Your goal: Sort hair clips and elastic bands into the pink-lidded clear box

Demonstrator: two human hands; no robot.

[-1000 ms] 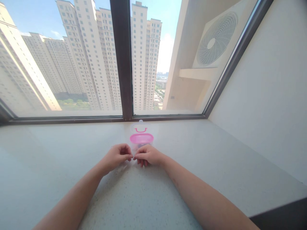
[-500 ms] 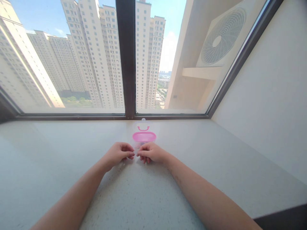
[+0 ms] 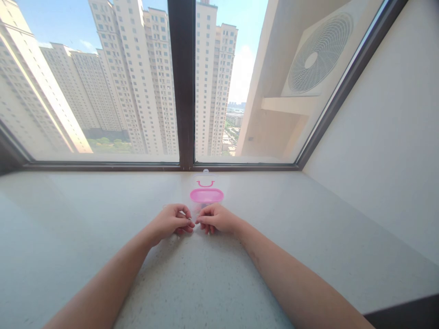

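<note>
Low over the pale speckled sill, my left hand has its fingers curled, thumb and fingertips close together. Facing it is my right hand, also closed in a pinch, its fingertips almost touching the left ones. Whatever the two pinches hold is too small to make out. Just beyond both hands stands a small oval box with a pink rim. Its clear lid, with a pink handle, is swung back toward the window. My hands partly hide the front of the box, so its contents are unclear.
A pale speckled windowsill spreads around my arms. Behind the box runs a dark window frame, with tall buildings and an air-conditioner unit outside. A white wall rises on the right.
My left hand has shifted slightly right, its fingertips now nearer my right hand. My right hand and the pink-rimmed box hold nearly the same place.
</note>
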